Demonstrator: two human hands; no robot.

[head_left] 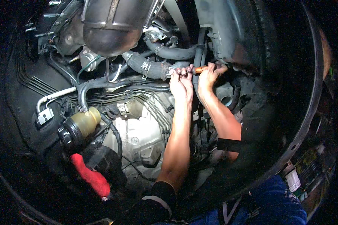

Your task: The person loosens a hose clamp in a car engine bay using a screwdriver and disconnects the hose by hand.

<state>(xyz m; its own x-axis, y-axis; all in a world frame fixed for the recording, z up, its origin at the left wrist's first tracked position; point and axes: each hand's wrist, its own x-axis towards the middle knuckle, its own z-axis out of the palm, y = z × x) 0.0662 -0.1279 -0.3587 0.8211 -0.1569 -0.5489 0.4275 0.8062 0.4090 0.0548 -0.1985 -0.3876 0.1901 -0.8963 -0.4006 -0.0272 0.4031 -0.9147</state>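
A matte black, curved panel (30, 90) sweeps around the left side. At the far end hangs a large rounded metal casing (110, 32), dull grey, scuffed and brown-stained. Nearer, in the middle, sits a pale cast-metal housing (133, 137) with raised ridges. A ribbed dark hose (148, 67) runs to the left hand (182, 86), whose fingers curl beside its end; whether they close on anything cannot be told. On the left are a translucent yellowish reservoir (85, 122) with a black cap, and a soft-looking, lumpy red piece (91, 176). The right hand (209, 79) closes around a small, smooth orange handle (199, 70), far and right of centre, lying nearly level and pointing toward the left hand's fingers.
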